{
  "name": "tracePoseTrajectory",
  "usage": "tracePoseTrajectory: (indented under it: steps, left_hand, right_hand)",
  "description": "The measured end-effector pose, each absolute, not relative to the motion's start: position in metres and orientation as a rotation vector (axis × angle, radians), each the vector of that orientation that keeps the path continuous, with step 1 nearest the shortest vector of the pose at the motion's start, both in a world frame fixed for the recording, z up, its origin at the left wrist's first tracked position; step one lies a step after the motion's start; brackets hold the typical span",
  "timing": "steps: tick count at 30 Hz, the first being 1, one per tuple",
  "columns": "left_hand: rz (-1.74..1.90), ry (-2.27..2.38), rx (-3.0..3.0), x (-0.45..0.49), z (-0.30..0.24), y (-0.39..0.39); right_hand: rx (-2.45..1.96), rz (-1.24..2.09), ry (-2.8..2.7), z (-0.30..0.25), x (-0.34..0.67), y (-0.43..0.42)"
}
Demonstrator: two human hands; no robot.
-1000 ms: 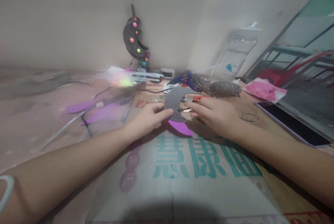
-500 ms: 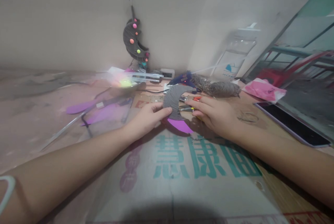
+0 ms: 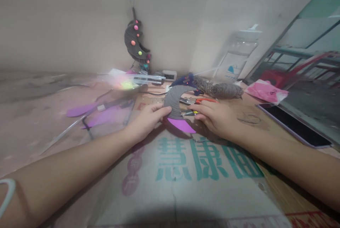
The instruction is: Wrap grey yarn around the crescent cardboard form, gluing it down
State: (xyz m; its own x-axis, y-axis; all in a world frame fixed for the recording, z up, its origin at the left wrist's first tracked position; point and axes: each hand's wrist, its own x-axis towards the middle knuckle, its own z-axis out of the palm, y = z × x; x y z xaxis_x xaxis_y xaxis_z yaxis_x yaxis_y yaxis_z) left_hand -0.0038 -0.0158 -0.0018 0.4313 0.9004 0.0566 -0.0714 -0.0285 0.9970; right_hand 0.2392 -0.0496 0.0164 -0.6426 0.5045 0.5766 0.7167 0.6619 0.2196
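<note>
A crescent (image 3: 174,102) wrapped in grey yarn is pinched at its left edge by my left hand (image 3: 151,116), thumb on top. Its lower tip is bare purple card (image 3: 183,125). My right hand (image 3: 215,118) is just to the right, palm down with fingers curled together; what they hold, if anything, is hidden. Beyond its fingertips lie orange-handled pliers (image 3: 191,101) and a tool with a yellow part (image 3: 191,113), partly covered by the hand. A thin grey strand of yarn (image 3: 199,139) curls below the crescent.
A blue glue gun (image 3: 184,80) and grey yarn bundles (image 3: 225,90) are behind my hands. A phone (image 3: 294,125) and pink packet (image 3: 267,91) lie right; purple pieces (image 3: 81,110) lie left. A decorated crescent (image 3: 132,42) hangs on the wall near a bottle (image 3: 236,58).
The crescent and my left hand have shifted slightly left and up in view. My right hand's fingers have moved a little, showing more of the orange pliers handle.
</note>
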Motion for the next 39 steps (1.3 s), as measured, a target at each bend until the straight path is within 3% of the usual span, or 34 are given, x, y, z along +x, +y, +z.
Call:
tracePoseTrajectory:
  steps: [26,39]
  left_hand:
    - [0.905,0.817,1.365,-0.005,0.000,-0.016]
    - [0.904,0.777,1.501,-0.006,0.007,-0.021]
  right_hand:
    - [-1.013,-0.507,-2.455,0.020,0.236,-0.051]
    - [-1.145,0.012,-2.032,0.021,0.229,-0.057]
